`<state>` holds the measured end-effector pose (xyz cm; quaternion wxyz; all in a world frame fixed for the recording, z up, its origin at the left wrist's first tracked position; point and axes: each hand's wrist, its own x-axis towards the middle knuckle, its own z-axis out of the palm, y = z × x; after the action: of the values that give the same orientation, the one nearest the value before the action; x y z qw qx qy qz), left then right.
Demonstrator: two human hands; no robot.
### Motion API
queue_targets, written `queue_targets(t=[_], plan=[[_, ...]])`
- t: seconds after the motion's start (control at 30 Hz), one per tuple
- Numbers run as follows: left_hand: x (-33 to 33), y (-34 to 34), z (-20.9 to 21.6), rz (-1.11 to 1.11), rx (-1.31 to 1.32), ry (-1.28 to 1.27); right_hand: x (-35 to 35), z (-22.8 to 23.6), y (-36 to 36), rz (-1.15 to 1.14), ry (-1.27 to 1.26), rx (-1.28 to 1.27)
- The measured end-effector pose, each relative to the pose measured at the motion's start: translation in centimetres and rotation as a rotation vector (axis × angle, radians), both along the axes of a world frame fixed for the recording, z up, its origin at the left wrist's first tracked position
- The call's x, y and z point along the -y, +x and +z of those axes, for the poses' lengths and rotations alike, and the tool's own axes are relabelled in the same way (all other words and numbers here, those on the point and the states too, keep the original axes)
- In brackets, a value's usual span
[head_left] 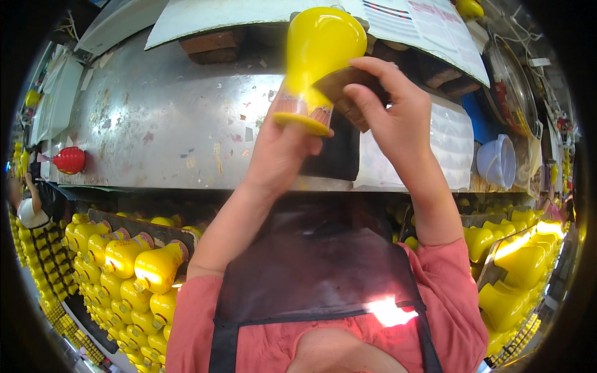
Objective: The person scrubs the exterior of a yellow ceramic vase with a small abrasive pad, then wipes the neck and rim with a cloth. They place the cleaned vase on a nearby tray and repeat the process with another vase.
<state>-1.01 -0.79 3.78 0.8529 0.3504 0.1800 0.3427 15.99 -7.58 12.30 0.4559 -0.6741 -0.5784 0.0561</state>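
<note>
Workshop, flecked metal workbench, rows of yellow vessels, dark apron

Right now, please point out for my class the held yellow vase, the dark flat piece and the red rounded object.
Held yellow vase (317, 56): head view, flared body.
Dark flat piece (339, 80): head view, broad face.
Red rounded object (69, 160): head view, mid-body.

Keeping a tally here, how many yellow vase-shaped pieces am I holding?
1: the yellow vase-shaped piece in your left hand, near the picture's top middle. No second one shows.
</note>
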Motion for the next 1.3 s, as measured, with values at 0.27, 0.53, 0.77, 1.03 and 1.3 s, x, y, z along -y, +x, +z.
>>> queue_targets(t=[0.27, 0.53, 0.77, 1.03, 1.3], plan=[[0.7, 0.1, -0.5, -0.018, 0.122, -0.043, 1.0, -3.6, -2.1, -0.053, 0.112, -0.415], [0.3, 0.5, 0.5, 0.020, -0.163, 0.364, 2.6, -5.6, -2.4, -0.360, 0.233, -0.395], [0.2, 0.7, -0.6, 0.267, -0.520, 0.848, 6.3, -4.8, -3.1, -0.138, 0.278, 0.026], [-0.3, 0.4, -2.4, 0.481, -0.768, 1.407, 5.7, -5.4, -3.0, 0.051, 0.227, 0.437], [-0.8, 0.3, -2.4, 0.547, -0.747, 1.521, 4.6, -3.7, -3.1, 0.144, 0.105, 0.545]])
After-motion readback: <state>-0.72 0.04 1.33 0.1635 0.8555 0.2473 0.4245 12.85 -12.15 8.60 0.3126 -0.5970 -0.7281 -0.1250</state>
